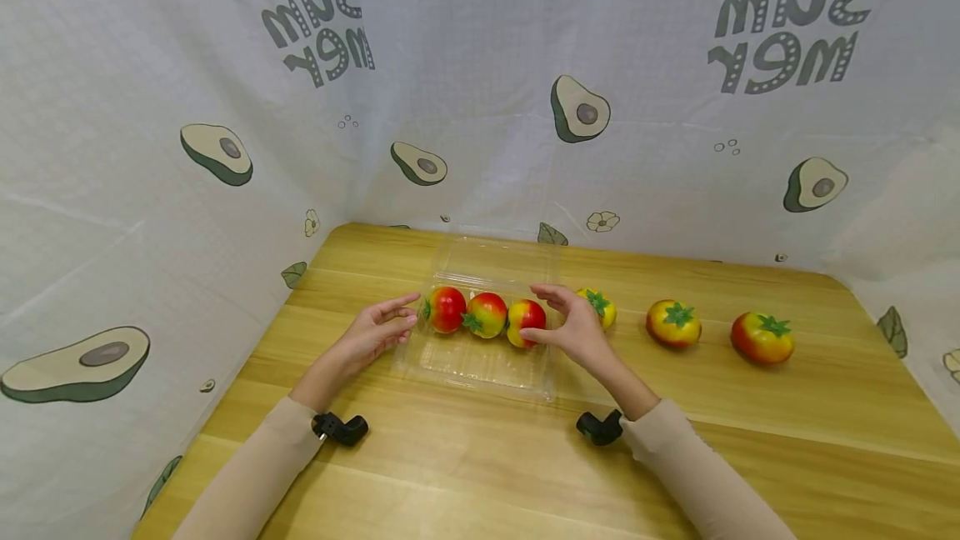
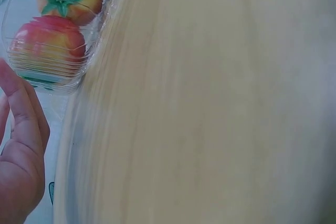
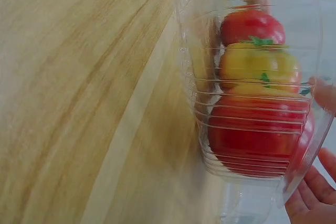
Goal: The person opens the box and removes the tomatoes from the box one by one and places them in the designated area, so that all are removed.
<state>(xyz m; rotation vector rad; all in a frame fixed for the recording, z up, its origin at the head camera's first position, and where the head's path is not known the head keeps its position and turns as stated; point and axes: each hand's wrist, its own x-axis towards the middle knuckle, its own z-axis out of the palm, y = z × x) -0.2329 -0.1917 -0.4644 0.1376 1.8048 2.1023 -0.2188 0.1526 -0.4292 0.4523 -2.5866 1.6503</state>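
Note:
A clear plastic box (image 1: 480, 367) lies with its lid (image 1: 495, 257) folded back behind it. In a row inside sit a left tomato (image 1: 447, 308), a middle tomato (image 1: 487, 313) and a right tomato (image 1: 529, 312), red and yellow with green leaves. My left hand (image 1: 366, 336) is beside the box's left edge, fingers loosely bent and holding nothing. Over the right edge is my right hand (image 1: 576, 328), its thumb in front of the right tomato and its fingers spread apart behind. Through the wall, the right wrist view shows the nearest tomato (image 3: 257, 129); firm contact cannot be told.
Right of the box, a yellow tomato (image 1: 600, 307) is partly hidden by my right hand. Farther right are a yellow-red tomato (image 1: 672, 325) and a redder one (image 1: 761, 340). The wooden table (image 1: 465, 473) meets an avocado-print cloth (image 1: 480, 90) at the back.

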